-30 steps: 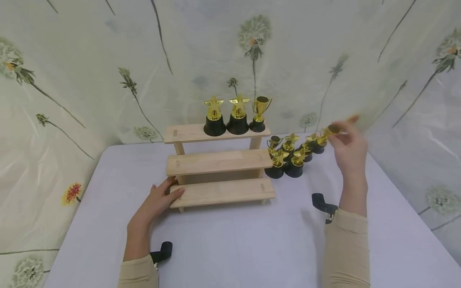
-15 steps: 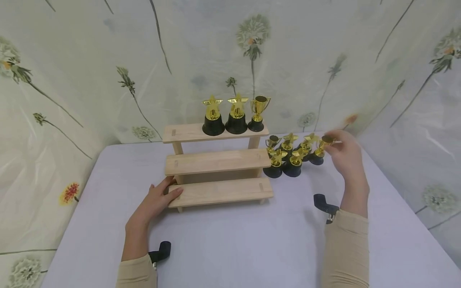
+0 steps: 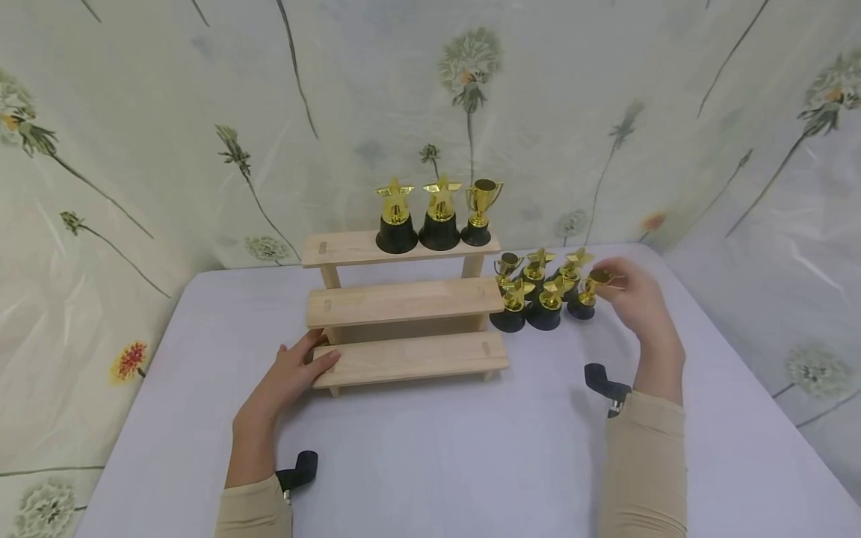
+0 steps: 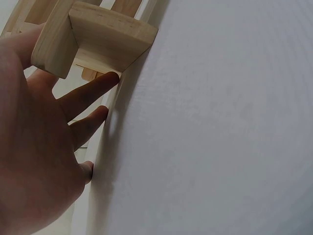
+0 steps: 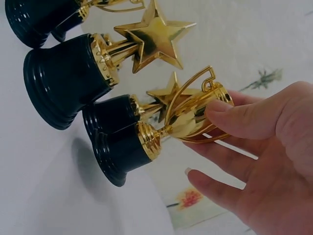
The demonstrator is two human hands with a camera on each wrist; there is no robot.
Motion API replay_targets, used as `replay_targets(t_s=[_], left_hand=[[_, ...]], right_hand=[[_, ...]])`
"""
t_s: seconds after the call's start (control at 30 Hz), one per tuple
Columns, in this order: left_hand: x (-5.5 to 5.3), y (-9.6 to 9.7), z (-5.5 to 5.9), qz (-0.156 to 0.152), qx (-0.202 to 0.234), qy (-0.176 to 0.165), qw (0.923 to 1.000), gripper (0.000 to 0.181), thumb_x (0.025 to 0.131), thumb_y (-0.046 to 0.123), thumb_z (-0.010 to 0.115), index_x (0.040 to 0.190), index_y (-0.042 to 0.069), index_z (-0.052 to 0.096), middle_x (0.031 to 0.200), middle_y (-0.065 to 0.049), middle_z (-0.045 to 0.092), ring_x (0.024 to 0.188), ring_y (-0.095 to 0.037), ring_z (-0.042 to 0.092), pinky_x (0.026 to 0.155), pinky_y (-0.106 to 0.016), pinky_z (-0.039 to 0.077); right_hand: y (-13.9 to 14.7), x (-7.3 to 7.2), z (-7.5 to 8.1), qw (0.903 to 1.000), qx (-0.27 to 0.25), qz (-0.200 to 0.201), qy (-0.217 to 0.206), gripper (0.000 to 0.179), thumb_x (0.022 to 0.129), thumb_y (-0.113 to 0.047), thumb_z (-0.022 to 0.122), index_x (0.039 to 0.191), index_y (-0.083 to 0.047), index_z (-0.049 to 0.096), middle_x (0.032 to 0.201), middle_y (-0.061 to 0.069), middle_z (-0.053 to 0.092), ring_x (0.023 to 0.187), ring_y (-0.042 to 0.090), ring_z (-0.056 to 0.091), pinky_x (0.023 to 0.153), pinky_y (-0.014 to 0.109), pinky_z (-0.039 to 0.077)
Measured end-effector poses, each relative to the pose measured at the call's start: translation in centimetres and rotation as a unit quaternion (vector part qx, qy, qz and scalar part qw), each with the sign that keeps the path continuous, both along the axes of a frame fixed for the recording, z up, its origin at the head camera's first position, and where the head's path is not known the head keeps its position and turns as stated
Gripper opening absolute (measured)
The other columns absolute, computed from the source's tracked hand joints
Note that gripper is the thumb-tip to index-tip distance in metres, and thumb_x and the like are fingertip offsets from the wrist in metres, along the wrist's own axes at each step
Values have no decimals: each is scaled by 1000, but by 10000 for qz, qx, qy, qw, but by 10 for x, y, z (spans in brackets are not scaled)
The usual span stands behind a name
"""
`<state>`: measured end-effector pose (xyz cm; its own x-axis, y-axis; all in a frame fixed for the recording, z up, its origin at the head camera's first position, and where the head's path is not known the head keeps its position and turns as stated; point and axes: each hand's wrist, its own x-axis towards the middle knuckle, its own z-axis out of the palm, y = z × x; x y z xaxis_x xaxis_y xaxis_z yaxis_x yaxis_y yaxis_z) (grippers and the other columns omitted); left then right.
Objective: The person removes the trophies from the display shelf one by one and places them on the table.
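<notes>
A three-tier wooden display stand (image 3: 406, 300) stands on the white table, two star trophies (image 3: 440, 217) and one cup trophy (image 3: 481, 205) along its top board. My left hand (image 3: 285, 377) holds its left end, thumb on the lowest board and other fingers at the side; the left wrist view shows these fingers spread by the wooden leg (image 4: 107, 36). Right of the stand, my right hand (image 3: 632, 295) pinches a small gold cup trophy (image 5: 190, 117) by its bowl between thumb and fingers. Its black base is close beside the star trophies (image 5: 73, 78).
Several gold star trophies (image 3: 548, 299) and another cup trophy (image 3: 507, 265) cluster against the stand's right end. A flower-patterned sheet (image 3: 377, 112) rises behind the table (image 3: 430, 456). Both wrists carry small black camera mounts (image 3: 605, 382).
My right hand has brought the cup trophy left and towards me, from the back of the cluster to its right side. My left hand stays on the stand.
</notes>
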<state>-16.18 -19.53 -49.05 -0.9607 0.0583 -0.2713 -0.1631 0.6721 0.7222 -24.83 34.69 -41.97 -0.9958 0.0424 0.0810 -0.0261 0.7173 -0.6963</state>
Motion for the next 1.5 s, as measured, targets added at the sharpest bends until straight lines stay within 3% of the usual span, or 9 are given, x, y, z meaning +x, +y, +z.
replay_targets(t_s=[0.47, 1.07, 1.5], left_hand=[[-1, -1, -1, -37, -4, 98, 9999, 85, 90, 72, 49, 159, 29, 22, 162, -2, 33, 149, -55, -9, 114, -77, 1], [1, -1, 2, -18, 31, 95, 9999, 86, 91, 71, 51, 159, 26, 24, 162, -3, 35, 149, -55, -8, 115, -77, 2], [3, 0, 4, -55, 18, 109, 9999, 83, 93, 68, 50, 159, 24, 25, 162, -6, 34, 148, -57, -9, 114, -78, 2]], right_hand=[[7, -5, -9, 9990, -60, 391, -199, 39, 96, 0, 54, 135, -1, 51, 135, 25, 54, 125, 46, 52, 102, 65, 43], [5, -2, -7, 9985, 92, 300, -452, 48, 96, -6, 57, 142, -6, 46, 146, 22, 47, 135, 47, 42, 106, 70, 37], [-15, 4, 14, 9985, 523, 119, -54, 59, 96, -15, 60, 151, -15, 40, 154, 20, 41, 140, 46, 36, 108, 70, 32]])
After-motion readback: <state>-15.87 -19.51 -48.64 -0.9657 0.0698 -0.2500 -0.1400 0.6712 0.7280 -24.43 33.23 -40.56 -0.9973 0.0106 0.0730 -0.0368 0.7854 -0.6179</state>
